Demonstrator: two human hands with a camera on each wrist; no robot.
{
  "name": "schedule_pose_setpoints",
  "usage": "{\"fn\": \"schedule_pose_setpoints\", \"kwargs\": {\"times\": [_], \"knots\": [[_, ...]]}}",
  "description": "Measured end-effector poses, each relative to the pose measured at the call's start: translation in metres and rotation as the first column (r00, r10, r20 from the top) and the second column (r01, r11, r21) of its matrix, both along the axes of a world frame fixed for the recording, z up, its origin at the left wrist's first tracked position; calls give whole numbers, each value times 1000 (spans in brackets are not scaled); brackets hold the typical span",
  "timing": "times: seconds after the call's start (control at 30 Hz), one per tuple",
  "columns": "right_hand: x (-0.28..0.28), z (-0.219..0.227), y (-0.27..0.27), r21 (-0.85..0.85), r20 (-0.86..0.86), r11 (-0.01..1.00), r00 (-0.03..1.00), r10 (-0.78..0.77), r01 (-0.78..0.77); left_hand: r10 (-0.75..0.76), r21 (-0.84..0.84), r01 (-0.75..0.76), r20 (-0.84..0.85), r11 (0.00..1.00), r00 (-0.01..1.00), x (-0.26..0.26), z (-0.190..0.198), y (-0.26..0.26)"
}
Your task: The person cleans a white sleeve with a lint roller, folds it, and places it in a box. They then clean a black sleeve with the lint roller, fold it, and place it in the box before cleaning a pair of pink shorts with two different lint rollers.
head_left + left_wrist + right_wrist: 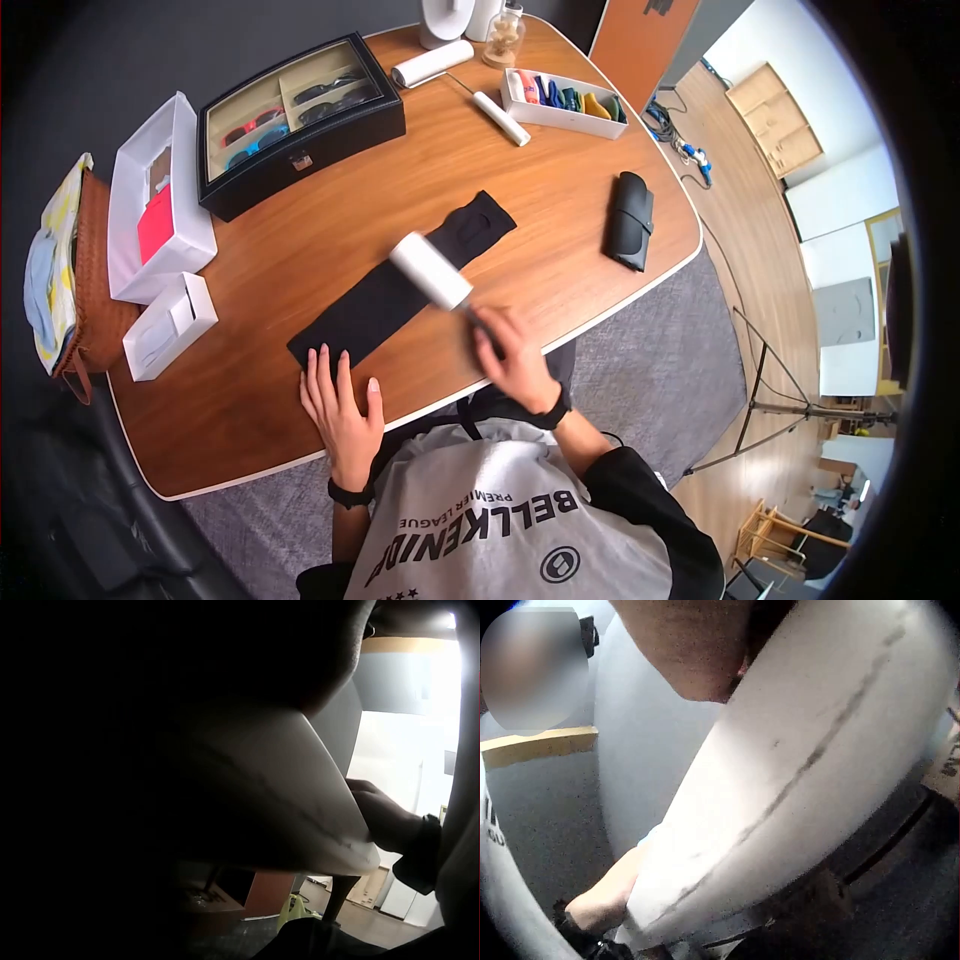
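Note:
A long, flat piece of black cloth, shaped like a sleeve point(375, 305), lies slantwise on the wooden table point(560, 190). At its near left end the fingertips of my left hand point(345, 410) rest on the edge, fingers straight and spread. My right hand point(515, 355) grips the dark handle of a white lint roller point(430, 270), fingers curled round it. The roller is motion-blurred and overlaps the middle of the cloth in the head view. Both wrist views mostly show the table's pale underside point(780, 772); the cloth and roller are hidden there.
A black glasses display box point(300, 165) stands at the back left, beside white boxes point(120, 240) and a brown basket point(100, 270). Behind are a second white roller point(500, 118) and a tray of rolled cloths point(570, 122). A black pouch point(630, 222) lies right.

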State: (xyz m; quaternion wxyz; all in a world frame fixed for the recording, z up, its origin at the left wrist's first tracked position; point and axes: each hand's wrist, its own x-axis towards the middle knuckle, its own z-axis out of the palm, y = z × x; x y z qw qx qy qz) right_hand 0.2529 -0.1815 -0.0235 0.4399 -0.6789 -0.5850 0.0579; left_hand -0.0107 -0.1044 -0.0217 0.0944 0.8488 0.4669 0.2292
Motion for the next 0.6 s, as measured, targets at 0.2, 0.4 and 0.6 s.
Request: {"fn": "schedule_pose_setpoints", "kwargs": {"times": [0.2, 0.4, 0.6], "knots": [[-23, 7, -6, -66, -39, 984, 986, 162, -164, 7, 14, -6, -37, 1000, 999, 0, -2, 1], [51, 8, -1, -134, 21, 986, 995, -97, 99, 16, 7, -16, -30, 1000, 999, 1, 0, 0], [124, 1, 7, 1, 49, 907, 906, -421, 422, 15, 25, -15, -19, 1000, 1000, 2, 1, 0]]}}
